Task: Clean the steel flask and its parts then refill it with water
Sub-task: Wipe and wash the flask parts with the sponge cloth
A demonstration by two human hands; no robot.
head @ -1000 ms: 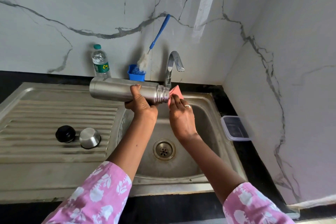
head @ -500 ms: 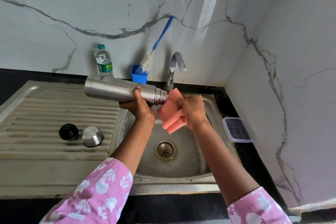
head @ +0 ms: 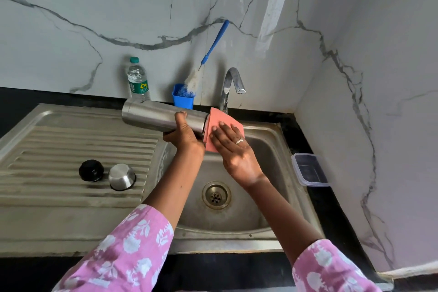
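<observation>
My left hand [head: 183, 134] grips the steel flask [head: 154, 117], held sideways over the sink basin [head: 265, 149] with its mouth pointing right. A pink cloth [head: 221, 117] is wrapped over the flask's neck and mouth, hiding them. My right hand [head: 233, 149] lies flat on the cloth, fingers spread, pressing it against the flask. The black stopper [head: 91, 170] and the steel cup lid [head: 122, 176] rest on the ribbed drainboard [head: 59, 149] to the left.
A tap [head: 231, 85] stands behind the basin, with no water running. A blue holder [head: 183, 99] with a bottle brush [head: 208, 57] and a plastic water bottle [head: 138, 80] stand against the marble wall. A clear plastic box [head: 309, 169] sits on the counter at right.
My right hand opened the bunched cloth and laid it over the flask's neck, palm now flat on it. The flask stayed sideways in my left hand.
</observation>
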